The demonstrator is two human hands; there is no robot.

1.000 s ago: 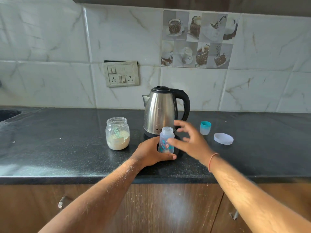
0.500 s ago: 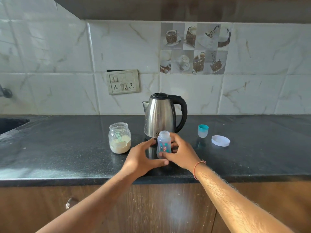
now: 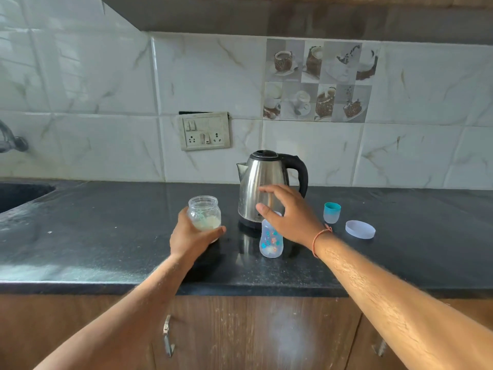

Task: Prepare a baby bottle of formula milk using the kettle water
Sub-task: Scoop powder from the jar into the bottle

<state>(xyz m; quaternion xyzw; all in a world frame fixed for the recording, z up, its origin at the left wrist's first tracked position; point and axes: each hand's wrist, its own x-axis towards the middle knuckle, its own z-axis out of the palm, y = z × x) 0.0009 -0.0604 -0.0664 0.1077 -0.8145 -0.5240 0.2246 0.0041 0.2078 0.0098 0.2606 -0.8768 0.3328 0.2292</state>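
Note:
A small clear baby bottle [image 3: 271, 243] with coloured prints stands open on the black counter [image 3: 106, 236], just in front of the steel kettle [image 3: 262, 186]. My left hand [image 3: 190, 236] grips an open glass jar [image 3: 204, 213] holding white formula powder and a greenish scoop. My right hand [image 3: 289, 213] hovers over the bottle's mouth with fingers spread and relaxed, in front of the kettle body, holding nothing.
A teal bottle cap [image 3: 332, 212] and a pale round lid [image 3: 360, 229] lie to the right of the kettle. A sink [image 3: 18, 194] and tap [image 3: 10, 140] are at far left. A wall socket panel [image 3: 205, 131] sits behind. Cabinet doors are below the counter edge.
Both hands have let go of the bottle. My left hand moved left and took hold of the powder jar. My right hand rose above the bottle.

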